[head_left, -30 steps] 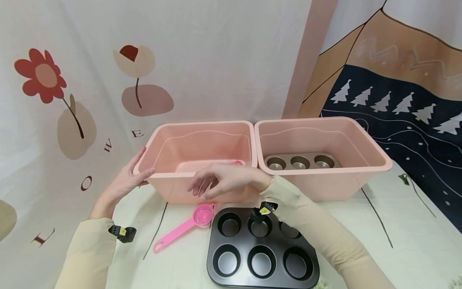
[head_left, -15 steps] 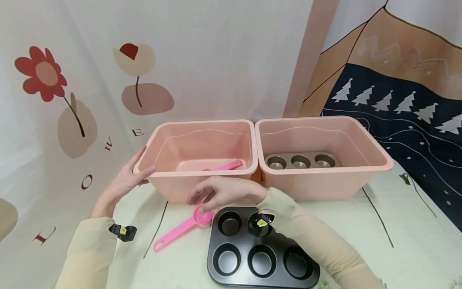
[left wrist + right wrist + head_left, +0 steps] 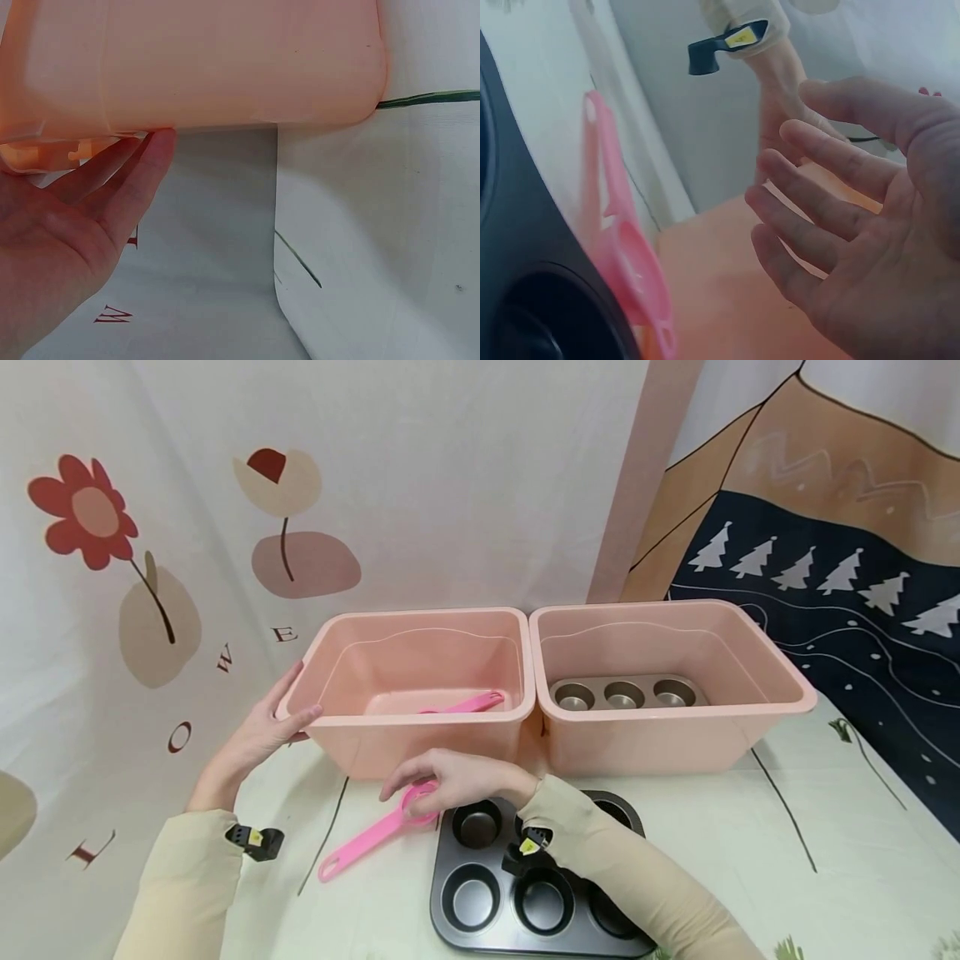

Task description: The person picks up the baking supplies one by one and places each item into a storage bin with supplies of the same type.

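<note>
My left hand (image 3: pixel 258 727) holds the corner of the left pink bin (image 3: pixel 420 747), thumb over the rim and fingers against the outer wall. In the left wrist view, the fingertips (image 3: pixel 161 142) touch that wall. My right hand (image 3: pixel 453 779) hovers palm down above the round end of a pink long-handled spoon (image 3: pixel 363 849), partly covering it. The right wrist view shows the fingers (image 3: pixel 817 180) loosely bent with nothing between them, apart from the spoon. A dark muffin tin (image 3: pixel 506 918) lies below the right forearm, partly hidden by it.
Another pink utensil (image 3: pixel 480 702) lies inside the left bin. Beside it stands a second pink bin (image 3: pixel 637 743) containing a lighter muffin tin (image 3: pixel 647 682). A patterned cloth (image 3: pixel 465 485) hangs behind the bins. White cloth (image 3: pixel 720 827) covers the table.
My right hand has come down and toward me, from the left bin's front rim to just over the spoon. The utensil in the bin shows more now. My left hand has stayed put.
</note>
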`<state>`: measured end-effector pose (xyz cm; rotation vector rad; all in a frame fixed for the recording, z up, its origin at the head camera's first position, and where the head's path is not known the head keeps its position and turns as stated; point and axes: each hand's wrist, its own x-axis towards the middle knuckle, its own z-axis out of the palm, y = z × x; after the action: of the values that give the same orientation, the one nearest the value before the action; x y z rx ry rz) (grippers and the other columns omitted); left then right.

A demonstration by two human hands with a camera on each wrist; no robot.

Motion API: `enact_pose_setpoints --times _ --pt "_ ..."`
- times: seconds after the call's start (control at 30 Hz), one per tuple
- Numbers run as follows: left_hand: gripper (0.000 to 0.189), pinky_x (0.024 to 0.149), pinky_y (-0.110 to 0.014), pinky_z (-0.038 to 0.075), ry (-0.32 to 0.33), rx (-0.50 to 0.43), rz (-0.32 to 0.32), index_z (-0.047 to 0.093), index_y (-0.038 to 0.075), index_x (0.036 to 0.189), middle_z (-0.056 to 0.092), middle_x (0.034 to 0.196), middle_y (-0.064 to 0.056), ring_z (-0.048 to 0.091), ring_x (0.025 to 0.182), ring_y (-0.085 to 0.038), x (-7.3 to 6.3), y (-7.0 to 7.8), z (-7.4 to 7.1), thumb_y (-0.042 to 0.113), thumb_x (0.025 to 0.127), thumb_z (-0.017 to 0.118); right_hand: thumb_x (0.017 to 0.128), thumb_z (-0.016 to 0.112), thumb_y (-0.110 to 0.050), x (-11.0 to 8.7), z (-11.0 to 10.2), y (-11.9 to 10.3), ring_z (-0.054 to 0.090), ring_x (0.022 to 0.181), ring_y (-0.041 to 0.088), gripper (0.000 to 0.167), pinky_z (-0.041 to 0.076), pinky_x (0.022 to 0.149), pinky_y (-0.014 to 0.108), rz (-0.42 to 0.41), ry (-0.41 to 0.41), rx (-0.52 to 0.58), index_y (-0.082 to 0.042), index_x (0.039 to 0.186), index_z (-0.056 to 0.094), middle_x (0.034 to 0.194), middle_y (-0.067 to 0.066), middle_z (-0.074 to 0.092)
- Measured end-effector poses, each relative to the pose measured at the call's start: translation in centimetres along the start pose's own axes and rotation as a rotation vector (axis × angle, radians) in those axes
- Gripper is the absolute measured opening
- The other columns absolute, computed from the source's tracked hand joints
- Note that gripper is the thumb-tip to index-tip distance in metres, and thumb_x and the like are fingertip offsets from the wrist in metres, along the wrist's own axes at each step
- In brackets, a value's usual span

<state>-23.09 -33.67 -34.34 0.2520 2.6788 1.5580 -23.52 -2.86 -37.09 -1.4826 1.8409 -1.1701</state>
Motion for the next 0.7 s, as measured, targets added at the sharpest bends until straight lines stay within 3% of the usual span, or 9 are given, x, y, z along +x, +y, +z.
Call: enact_pose_setpoints --times 0.17,0.3,0.53,0.7 --pt "0.084 0.077 -0.022 0.052 0.004 0.0 0.0 -0.001 0.021 0.157 0.02 0.152 -0.027 0.049 0.101 0.001 0.0 -0.1 0.0 0.024 0.097 0.057 0.086 0.066 -0.007 0.0 0.6 0.8 0.059 0.091 0.013 0.033 0.049 0.083 0.025 0.038 0.05 0.011 -0.004 0.119 0.065 0.101 -0.002 0.065" --pt "0.083 0.077 -0.021 0.052 0.002 -0.004 0.002 -0.001 0.021 0.157 0.019 0.152 -0.028 0.05 0.1 0.001 0.1 -0.1 0.0 0.023 0.097 0.057 0.086 0.066 -0.006 0.2 1.0 1.5 0.056 0.076 0.016 0.033 0.047 0.068 0.021 0.079 0.073 0.04 -0.005 0.119 0.065 0.09 -0.002 0.064" --pt "0.083 0.078 -0.022 0.053 -0.002 -0.022 0.001 0.0 0.022 0.157 0.019 0.153 -0.026 0.049 0.102 0.0 0.0 -0.1 0.0 0.022 0.097 0.057 0.087 0.066 -0.003 0.5 1.6 2.5 0.055 0.085 0.017 0.033 0.046 0.072 0.021 0.106 0.095 0.052 -0.002 0.119 0.064 0.102 0.013 0.065" --pt "0.083 0.078 -0.023 0.053 -0.002 -0.02 0.004 0.0 0.022 0.157 0.019 0.153 -0.024 0.049 0.104 -0.001 0.0 -0.1 0.0 0.022 0.097 0.057 0.086 0.066 -0.003 0.4 1.6 3.1 0.055 0.088 0.016 0.033 0.045 0.077 0.021 0.109 0.115 0.033 -0.003 0.119 0.065 0.105 0.015 0.066"
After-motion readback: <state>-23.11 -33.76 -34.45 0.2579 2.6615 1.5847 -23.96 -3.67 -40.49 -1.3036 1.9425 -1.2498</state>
